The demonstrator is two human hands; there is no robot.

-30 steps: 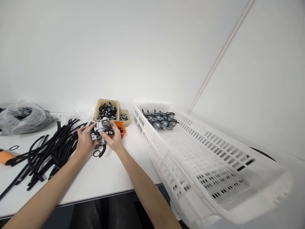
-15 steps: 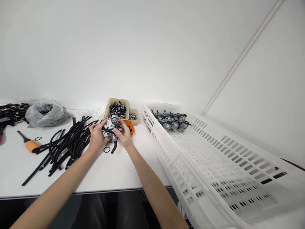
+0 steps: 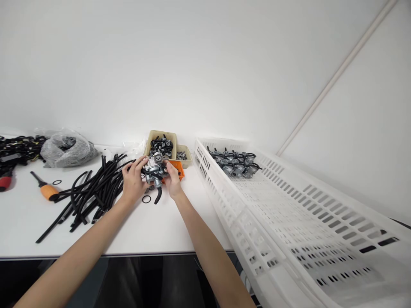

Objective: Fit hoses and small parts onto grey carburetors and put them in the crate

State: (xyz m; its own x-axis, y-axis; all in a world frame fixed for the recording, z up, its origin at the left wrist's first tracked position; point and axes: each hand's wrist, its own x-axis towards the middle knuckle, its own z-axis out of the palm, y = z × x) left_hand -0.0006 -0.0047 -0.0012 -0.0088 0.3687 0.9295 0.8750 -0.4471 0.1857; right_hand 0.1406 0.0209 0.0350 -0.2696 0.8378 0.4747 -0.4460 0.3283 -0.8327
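A silver metal carburetor with a short black hose pointing down is held above the white table, between both hands. My left hand grips its left side, fingers over the upper edge. On its right side my right hand is closed, thumb and fingers pressed to the part. Below it a black rubber ring lies on the table. An orange tray is partly hidden behind my right hand. Many black hoses lie in a heap left of my left hand.
Beige bins of small parts stand behind the hands. A white perforated crate on the right holds several carburetors. At the left are an orange-handled tool, a plastic bag of parts and a red handle.
The view has shifted slightly, moving the scene right. My right thumb has moved off the front of the carburetor to its right side. Both hands still hold it.
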